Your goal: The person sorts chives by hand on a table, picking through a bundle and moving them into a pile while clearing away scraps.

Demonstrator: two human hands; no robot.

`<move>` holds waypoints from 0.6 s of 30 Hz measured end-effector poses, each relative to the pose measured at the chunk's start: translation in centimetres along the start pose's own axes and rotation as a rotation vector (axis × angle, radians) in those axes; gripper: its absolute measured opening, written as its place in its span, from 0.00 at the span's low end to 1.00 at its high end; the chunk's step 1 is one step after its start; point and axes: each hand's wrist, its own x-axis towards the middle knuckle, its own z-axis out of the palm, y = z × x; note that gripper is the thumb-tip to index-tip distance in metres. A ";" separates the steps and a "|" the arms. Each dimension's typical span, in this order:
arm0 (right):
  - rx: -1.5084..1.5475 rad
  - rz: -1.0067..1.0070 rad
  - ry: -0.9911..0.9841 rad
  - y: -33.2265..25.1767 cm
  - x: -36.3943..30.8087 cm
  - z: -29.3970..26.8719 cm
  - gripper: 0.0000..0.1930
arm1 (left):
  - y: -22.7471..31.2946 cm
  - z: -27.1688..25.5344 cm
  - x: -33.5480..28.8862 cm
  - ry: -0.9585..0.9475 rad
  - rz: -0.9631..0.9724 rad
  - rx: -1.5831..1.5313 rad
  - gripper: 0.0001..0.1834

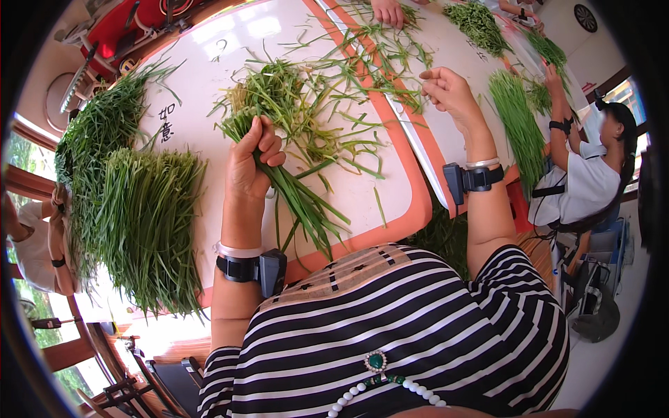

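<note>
My left hand (252, 159) is wrapped around a bunch of green chives (301, 202). The pale stem ends stick out past my fist, and the long leaves hang back toward my striped top. Just beyond that fist lies a loose heap of trimmed and yellowed leaves (280, 85) on the white table. My right hand (449, 94) is raised over the seam between two tables, fingers curled and the fingertips close together. Scattered leaf scraps (394, 63) lie by those fingertips; whether a thin leaf is pinched there is too small to make out.
A neat stack of chives (146, 226) lies at the left, beside a looser dark green pile (104, 132). On the right-hand table are another chive bundle (517, 122) and a green heap (477, 26). A co-worker (585, 167) sits right; another person's hand (387, 12) works across.
</note>
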 end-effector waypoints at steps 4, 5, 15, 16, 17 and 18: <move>0.295 -0.099 -0.155 -0.7 -1.5 3.2 0.15 | -0.5 1.1 0.0 -0.030 -0.049 0.043 0.11; 0.386 -0.089 -0.204 -1.1 -1.9 4.2 0.17 | -0.5 1.5 -0.2 -0.013 -0.038 0.082 0.10; 0.767 -0.148 -0.280 -4.2 -2.9 11.0 0.10 | -0.8 3.2 -0.9 -0.043 -0.070 0.204 0.14; 0.773 -0.151 -0.293 -4.3 -2.9 11.6 0.10 | -0.8 3.1 -0.9 -0.036 -0.062 0.209 0.15; 0.748 -0.196 -0.279 -4.4 -2.9 12.1 0.08 | -0.7 3.0 -0.8 -0.043 -0.060 0.198 0.12; 0.723 -0.242 -0.265 -4.5 -3.0 12.6 0.06 | -0.7 3.0 -0.9 -0.037 -0.049 0.202 0.12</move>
